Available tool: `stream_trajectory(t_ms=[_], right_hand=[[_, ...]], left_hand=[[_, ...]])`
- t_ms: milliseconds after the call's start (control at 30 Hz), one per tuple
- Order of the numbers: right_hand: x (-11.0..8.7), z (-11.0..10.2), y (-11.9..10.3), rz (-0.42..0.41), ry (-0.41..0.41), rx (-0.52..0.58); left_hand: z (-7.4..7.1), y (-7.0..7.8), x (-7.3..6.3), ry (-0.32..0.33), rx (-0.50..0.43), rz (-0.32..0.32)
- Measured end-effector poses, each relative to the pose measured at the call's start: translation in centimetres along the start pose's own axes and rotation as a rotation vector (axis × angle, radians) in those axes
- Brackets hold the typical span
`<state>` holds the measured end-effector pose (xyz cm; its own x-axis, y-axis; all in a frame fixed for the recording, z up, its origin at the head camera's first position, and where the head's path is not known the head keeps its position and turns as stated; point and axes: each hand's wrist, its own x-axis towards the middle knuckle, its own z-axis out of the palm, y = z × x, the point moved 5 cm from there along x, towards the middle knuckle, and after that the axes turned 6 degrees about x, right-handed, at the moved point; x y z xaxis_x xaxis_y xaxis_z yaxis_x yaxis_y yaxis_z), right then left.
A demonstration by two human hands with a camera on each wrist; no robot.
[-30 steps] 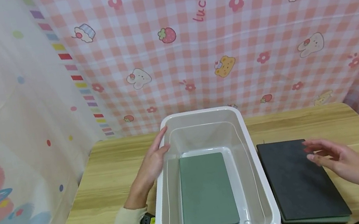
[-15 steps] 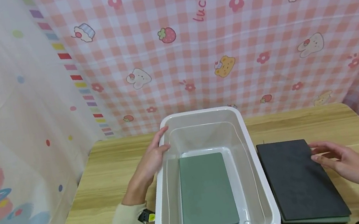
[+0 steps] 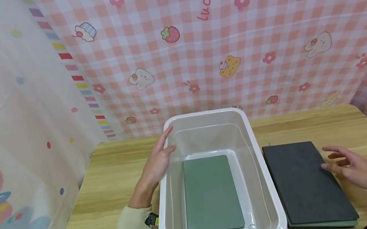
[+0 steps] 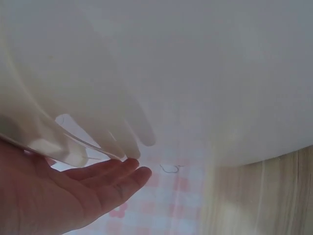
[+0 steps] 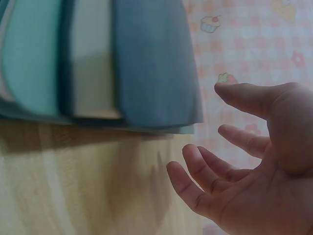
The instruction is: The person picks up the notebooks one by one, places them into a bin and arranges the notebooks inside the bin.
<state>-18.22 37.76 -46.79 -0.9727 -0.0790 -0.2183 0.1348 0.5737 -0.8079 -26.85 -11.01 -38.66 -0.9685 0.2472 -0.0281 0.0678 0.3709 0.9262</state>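
Observation:
A white plastic tub (image 3: 269,181) stands mid-table with a green hardcover book (image 3: 211,195) flat on its floor. My left hand (image 3: 157,165) holds the tub's left rim, thumb over the inner side. In the left wrist view, the fingers (image 4: 122,186) lie nearly straight along the outer wall; the thumb is hidden. Right of the tub lies a stack of books, a black book (image 3: 308,182) on top and a green book (image 3: 343,222) showing below. My right hand (image 3: 355,171) hovers at the stack's right edge, fingers loosely bent, with nothing in it.
The wooden table (image 3: 114,182) reaches back to a pink checked cloth (image 3: 195,55) hanging behind it. A pale printed curtain (image 3: 23,117) hangs at the left. The stack sits close against the tub's right side.
My right hand has drawn back rightward from over the black book to beside its right edge. The left hand stays on the rim, and the tub and books have not moved.

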Motion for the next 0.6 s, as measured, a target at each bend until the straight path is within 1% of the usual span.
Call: stream_trajectory(t_ms=[133, 233, 467, 600], right_hand=[[0.2, 0.1, 0.6, 0.019, -0.014, -0.014], [0.4, 0.2, 0.9, 0.032, -0.02, -0.02], [0.7, 0.8, 1.1, 0.035, -0.024, -0.006], [0.9, 1.3, 0.9, 0.038, -0.036, -0.007]], left_hand=[[0.1, 0.2, 0.1, 0.026, 0.04, 0.046], [0.2, 0.3, 0.2, 0.034, 0.052, 0.059], [0.1, 0.2, 0.2, 0.043, 0.084, 0.06], [-0.1, -0.1, 0.2, 0.041, 0.087, 0.037]])
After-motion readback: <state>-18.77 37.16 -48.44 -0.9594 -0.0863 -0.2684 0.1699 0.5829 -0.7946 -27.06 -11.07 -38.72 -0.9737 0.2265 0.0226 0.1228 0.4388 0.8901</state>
